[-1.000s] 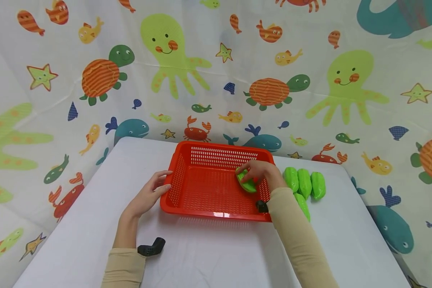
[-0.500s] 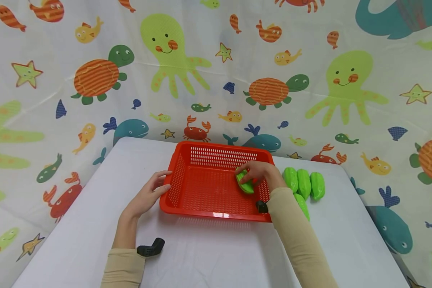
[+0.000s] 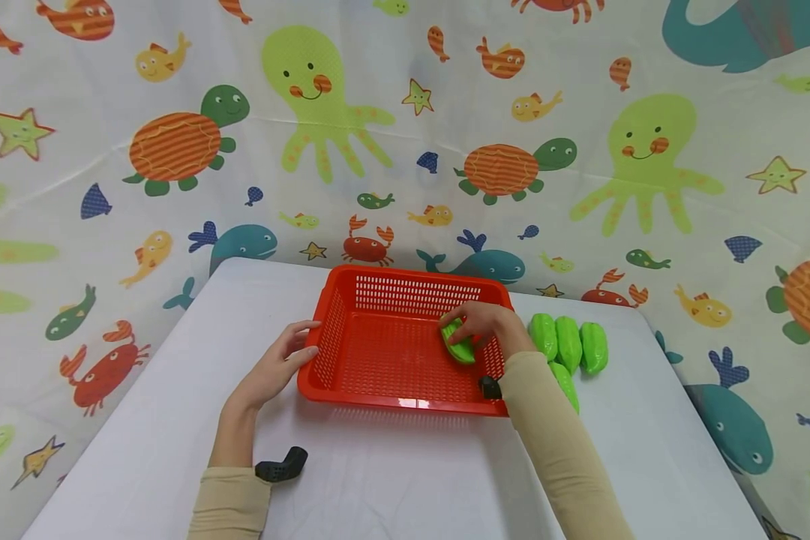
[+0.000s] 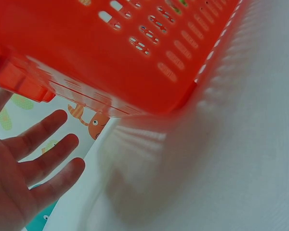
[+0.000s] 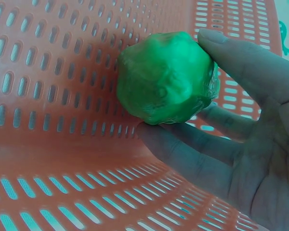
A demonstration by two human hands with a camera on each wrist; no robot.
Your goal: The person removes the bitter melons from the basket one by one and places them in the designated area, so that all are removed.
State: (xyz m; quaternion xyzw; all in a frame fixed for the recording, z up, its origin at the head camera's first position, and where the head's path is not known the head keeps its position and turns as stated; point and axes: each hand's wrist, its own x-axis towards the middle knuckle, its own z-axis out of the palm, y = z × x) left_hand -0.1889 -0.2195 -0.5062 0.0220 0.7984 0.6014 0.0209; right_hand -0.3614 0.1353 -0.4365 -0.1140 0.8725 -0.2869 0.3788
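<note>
A red perforated plastic basket (image 3: 391,360) stands on the white table. Inside it, toward the right side, lies a shiny green oblong item (image 3: 460,346) with lengthwise ridges, like a toy fruit. My right hand (image 3: 481,322) reaches over the basket and holds this item between thumb and fingers; in the right wrist view the rounded, faceted end of the green item (image 5: 166,79) faces the camera. At the basket's left rim is my left hand (image 3: 280,367), its fingertips right at the edge. The left wrist view shows fingers (image 4: 48,154) spread and fairly straight.
Several similar green items (image 3: 568,345) lie on the table to the right of the basket, one partly behind the right sleeve (image 3: 556,442). A white curtain (image 3: 405,150) printed with sea animals hangs behind the table (image 3: 371,480).
The green item in the right hand has turned slightly within the basket. Both hands stay at nearly the same places. The curtain at the left has shifted leftward.
</note>
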